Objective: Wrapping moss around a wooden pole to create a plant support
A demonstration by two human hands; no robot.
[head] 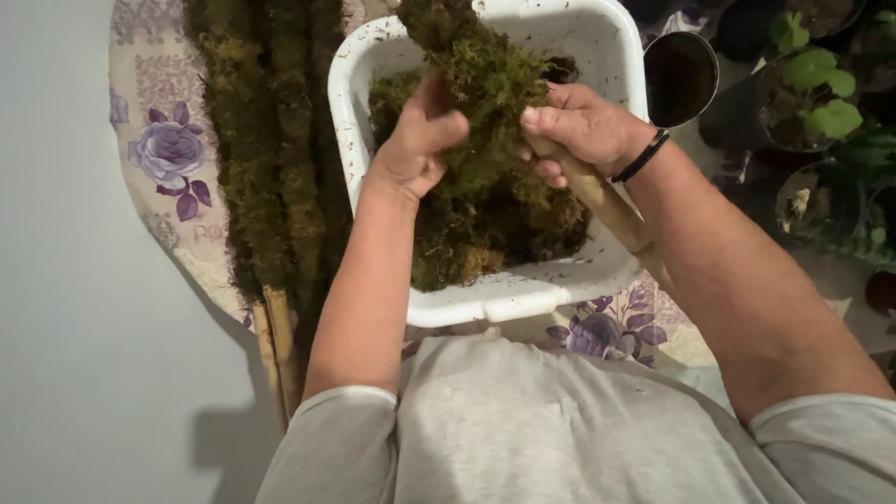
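The left hand [415,149] is curled into a loose fist over the white basin [485,303], its fingers pressing into the clump of green moss [485,84] that wraps a pole, thumb tucked against the moss. The right hand [583,126], wearing a thin black band at the wrist, grips the bare wooden pole [611,210] where it comes out of the moss, fingers closed round it; the pole slants down over the basin's near right corner toward the person's grey shirt. Beneath both hands the basin holds a heap of loose, darker moss [485,233] (its inner walls are speckled with dirt). The basin stands on a cloth with purple flowers [173,154]. To the basin's left, on that cloth, lie several finished moss-covered poles [261,159] side by side, their bare wooden ends nearest the person. Just beyond the basin's right rim is a dark round scoop [681,77], and farther right stand potted green plants [817,93].
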